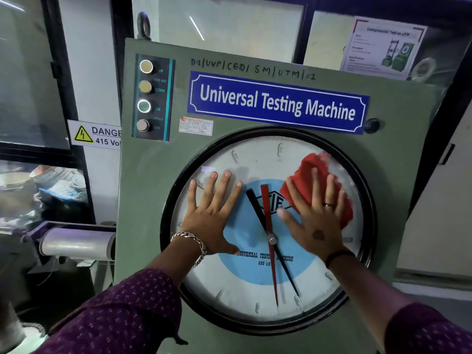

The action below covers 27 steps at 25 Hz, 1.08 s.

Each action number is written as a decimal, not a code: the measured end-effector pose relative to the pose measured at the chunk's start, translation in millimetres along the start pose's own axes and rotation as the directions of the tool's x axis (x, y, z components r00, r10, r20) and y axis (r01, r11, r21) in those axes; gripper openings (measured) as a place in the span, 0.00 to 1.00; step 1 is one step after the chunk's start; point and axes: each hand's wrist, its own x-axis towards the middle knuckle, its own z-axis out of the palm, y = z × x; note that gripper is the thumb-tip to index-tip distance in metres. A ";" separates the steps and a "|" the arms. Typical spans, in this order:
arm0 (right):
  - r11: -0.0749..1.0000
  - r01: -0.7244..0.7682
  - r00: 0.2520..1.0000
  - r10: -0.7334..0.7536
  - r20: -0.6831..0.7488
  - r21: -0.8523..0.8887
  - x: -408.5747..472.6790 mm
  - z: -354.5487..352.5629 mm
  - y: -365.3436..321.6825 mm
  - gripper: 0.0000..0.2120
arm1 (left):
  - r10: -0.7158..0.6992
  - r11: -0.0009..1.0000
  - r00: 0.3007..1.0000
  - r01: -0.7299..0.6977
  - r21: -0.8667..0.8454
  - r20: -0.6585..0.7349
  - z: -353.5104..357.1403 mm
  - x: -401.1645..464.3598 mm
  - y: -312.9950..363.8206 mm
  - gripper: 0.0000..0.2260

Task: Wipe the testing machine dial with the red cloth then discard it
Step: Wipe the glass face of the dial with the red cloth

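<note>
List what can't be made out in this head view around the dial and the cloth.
- Dial glass under the red cloth and both hands: hidden, so cleanliness is unknown.
- Danger sign: its text is cut off by the machine panel.
- Poster small print: blurred.
- Maker's sticker: too small to read.
- Any discard bin: none in view.

Blue nameplate [278, 102] reads "Universal Testing Machine"; wall sign [95, 135] reads "415 Vo".

Red cloth [314, 185], white-and-blue dial [245, 284], seemingly dotted maroon sleeve [122, 315]
</note>
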 end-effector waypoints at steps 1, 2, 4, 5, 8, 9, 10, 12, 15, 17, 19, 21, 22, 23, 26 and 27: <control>0.996 -0.077 0.997 0.077 -0.001 0.045 15.0 -3.7 -11.2 0.38 | 0.001 1.000 0.999 -0.001 -0.004 0.042 -3.9 0.2 -0.5 0.78; 0.995 -0.070 0.998 0.069 0.012 0.075 26.7 -8.8 -25.7 0.37 | 0.001 1.000 0.997 0.000 -0.013 0.079 -8.4 0.2 -1.0 0.78; 0.985 0.149 0.987 -0.153 0.048 0.083 31.7 -17.6 -45.0 0.36 | 0.001 1.000 0.993 0.003 -0.029 0.118 -18.3 0.4 -0.3 0.78; 0.961 0.262 0.959 -0.269 0.083 0.093 29.2 -23.5 -45.7 0.36 | -0.003 0.999 0.991 0.008 -0.036 0.134 -25.8 -1.1 0.3 0.77; 0.910 0.297 0.939 -0.334 0.086 0.289 19.4 -46.3 -33.0 0.46 | -0.043 0.994 0.986 0.058 -0.091 0.163 -55.2 -18.0 -0.8 0.74; 0.885 0.259 0.948 -0.310 0.076 0.386 17.9 -52.6 -31.8 0.48 | -0.057 0.993 0.983 0.075 -0.095 0.174 -67.5 -28.6 -1.5 0.72; 0.850 0.227 0.948 -0.305 0.093 0.474 14.7 -60.2 -34.6 0.48 | -0.069 0.992 0.981 0.086 -0.088 0.181 -80.6 -43.3 -1.0 0.71; 0.756 0.226 0.922 -0.369 0.115 0.614 10.2 -72.7 -47.6 0.45 | -0.100 0.988 0.980 0.119 -0.101 0.172 -105.4 -72.0 0.1 0.69; 0.688 0.309 0.909 -0.416 0.008 0.657 -4.3 -85.5 -93.0 0.32 | -0.173 0.980 0.973 0.185 -0.073 0.151 -146.7 -121.2 -0.2 0.65; 0.661 0.334 0.915 -0.400 -0.062 0.672 -19.9 -91.1 -132.7 0.27 | -0.232 0.972 0.959 0.237 -0.008 0.164 -172.5 -160.8 -8.5 0.64; 0.579 0.246 0.900 -0.433 0.038 0.777 -38.6 -107.9 -177.9 0.31 | -0.324 0.946 0.925 0.319 0.057 0.198 -199.7 -207.8 -20.6 0.63; 0.495 0.165 0.865 -0.489 0.116 0.853 -53.4 -117.3 -217.9 0.37 | -0.397 0.918 0.894 0.385 0.096 0.209 -221.2 -253.1 -31.9 0.62; 0.458 0.141 0.842 -0.523 0.137 0.878 -61.0 -122.7 -240.8 0.38 | -0.433 0.901 0.877 0.419 0.113 0.206 -231.4 -276.9 -38.6 0.61; 0.428 0.122 0.816 -0.557 0.155 0.895 -68.1 -133.4 -268.4 0.39 | -0.481 0.876 0.853 0.465 0.126 0.202 -243.1 -303.4 -46.9 0.61; 0.393 0.117 0.772 -0.613 0.165 0.912 -82.2 -152.1 -336.1 0.38 | -0.576 0.817 0.796 0.552 0.169 0.187 -270.6 -360.1 -64.7 0.61; 0.369 0.135 0.760 -0.634 0.143 0.920 -91.3 -157.6 -365.1 0.36 | -0.612 0.791 0.769 0.588 0.170 0.185 -279.2 -386.5 -73.9 0.61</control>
